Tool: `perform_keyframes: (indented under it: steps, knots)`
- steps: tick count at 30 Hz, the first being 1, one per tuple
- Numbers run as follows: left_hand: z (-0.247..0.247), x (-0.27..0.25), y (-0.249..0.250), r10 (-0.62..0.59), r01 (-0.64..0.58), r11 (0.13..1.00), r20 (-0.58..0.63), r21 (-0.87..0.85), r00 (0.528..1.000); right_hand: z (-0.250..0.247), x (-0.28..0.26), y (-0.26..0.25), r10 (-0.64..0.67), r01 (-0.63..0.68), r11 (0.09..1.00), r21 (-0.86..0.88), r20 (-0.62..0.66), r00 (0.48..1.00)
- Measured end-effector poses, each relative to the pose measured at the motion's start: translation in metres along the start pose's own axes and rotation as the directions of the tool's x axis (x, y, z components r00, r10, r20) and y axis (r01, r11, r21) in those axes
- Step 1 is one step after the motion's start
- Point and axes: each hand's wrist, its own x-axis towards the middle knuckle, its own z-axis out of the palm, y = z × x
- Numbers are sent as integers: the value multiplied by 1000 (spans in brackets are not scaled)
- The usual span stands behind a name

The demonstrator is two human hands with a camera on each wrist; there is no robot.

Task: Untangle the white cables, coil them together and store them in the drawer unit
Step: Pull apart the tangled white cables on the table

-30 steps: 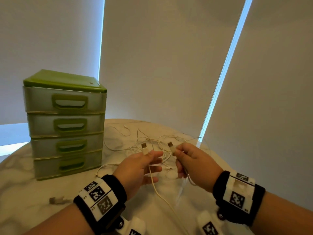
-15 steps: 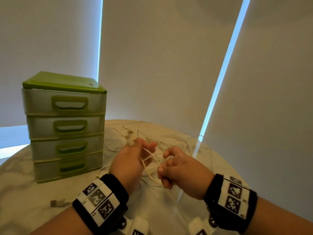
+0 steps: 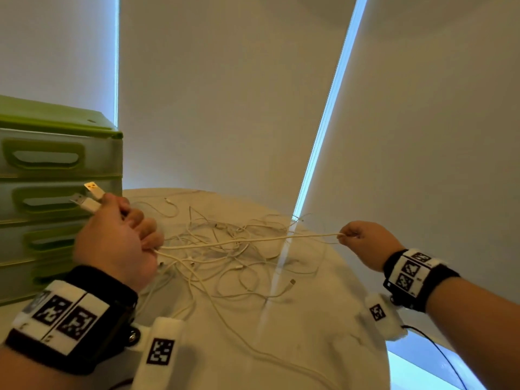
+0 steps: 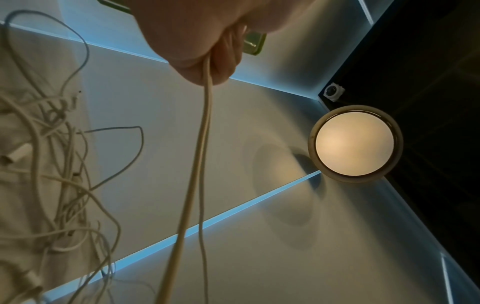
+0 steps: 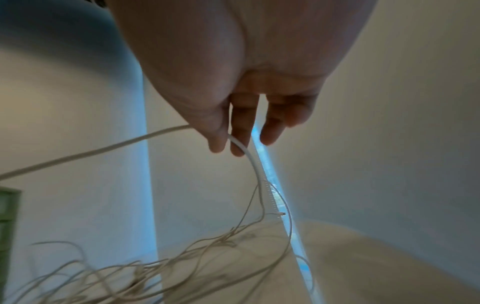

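Note:
A heap of tangled white cables [image 3: 225, 257] lies on the round marble table [image 3: 295, 333]. My left hand [image 3: 121, 237] is raised in front of the green drawer unit [image 3: 56, 175] and grips two cables, their USB plugs [image 3: 90, 197] sticking up past the thumb. Both strands hang from that fist [image 4: 207, 67] in the left wrist view. A stretch of cable [image 3: 253, 239] runs taut across to my right hand [image 3: 363, 240], which pinches it at the table's far right edge. In the right wrist view the thumb and forefinger [image 5: 223, 139] hold the cable [image 5: 249, 156].
The drawer unit stands at the left with its drawers closed. Pale roller blinds [image 3: 225, 94] hang close behind the table with bright gaps between them. A round lit lamp [image 4: 354, 144] shows in the left wrist view. The table's right edge falls away under my right wrist.
My hands were close together over the tangle. They have pulled apart: the left moved left toward the drawers with both plugs, the right drew far right along the cable, stretching it.

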Motion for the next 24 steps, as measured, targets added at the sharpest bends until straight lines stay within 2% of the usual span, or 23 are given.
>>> perform_keyframes:
  steps: [2, 4, 7, 8, 9, 11, 12, 13, 14, 16, 17, 19, 20, 21, 22, 23, 24]
  knots:
    - [1, -1, -3, -9, 8, 1000, 33, 19, 999, 3, 7, -1, 36, -35, 997, 75, -10, 999]
    - [0, -4, -8, -21, 18, 998, 56, 59, 998, 6, 15, -7, 74, -59, 958, 281, -41, 996]
    - [3, -8, -12, -27, 21, 998, 86, 67, 996, -5, 33, -27, 133, 39, 814, 580, -252, 958]
    - [3, -8, -12, -28, 22, 998, 88, 63, 996, -12, 39, -38, 131, 82, 763, 641, -278, 951]
    - [3, -7, -11, -27, 22, 998, 88, 60, 996, -20, 44, -49, 93, 102, 739, 665, -251, 964]
    - [2, -7, -10, -23, 18, 998, 84, 60, 996, -38, 51, -69, -16, 111, 847, 519, -184, 983]
    - [2, -7, -10, -21, 16, 998, 80, 62, 997, -48, 56, -77, -30, 133, 895, 427, -240, 970]
    - [2, -6, -11, -20, 16, 998, 76, 60, 997, -60, 61, -85, -26, 166, 896, 411, -325, 945]
    - [1, -5, -12, -21, 17, 998, 74, 59, 997, -74, 64, -94, -17, 210, 852, 479, -375, 927]
    - [0, -4, -13, -19, 14, 998, 74, 63, 997, -98, 65, -120, -19, 350, 685, 639, -464, 886]
    - [1, -4, -13, -18, 13, 998, 78, 66, 997, -110, 63, -133, -35, 471, 614, 634, -574, 818]
    - [1, -5, -14, -22, 16, 998, 97, 66, 995, -127, 57, -157, -95, 671, 541, 507, -755, 648]
    - [1, -5, -15, -17, 10, 998, 105, 62, 994, -126, 56, -165, -141, 691, 534, 487, -755, 641]
    - [0, -6, -15, -7, 0, 998, 111, 63, 994, -120, 58, -167, -207, 643, 587, 492, -677, 706]
    - [-1, -6, -16, -1, -7, 997, 112, 73, 994, -110, 59, -165, -259, 536, 702, 469, -533, 806]
    - [-1, -6, -17, -1, -8, 996, 108, 86, 994, -98, 61, -161, -264, 404, 825, 396, -362, 894]
    - [-2, -5, -18, 0, -10, 995, 104, 95, 995, -86, 62, -154, -228, 297, 897, 328, -233, 945]
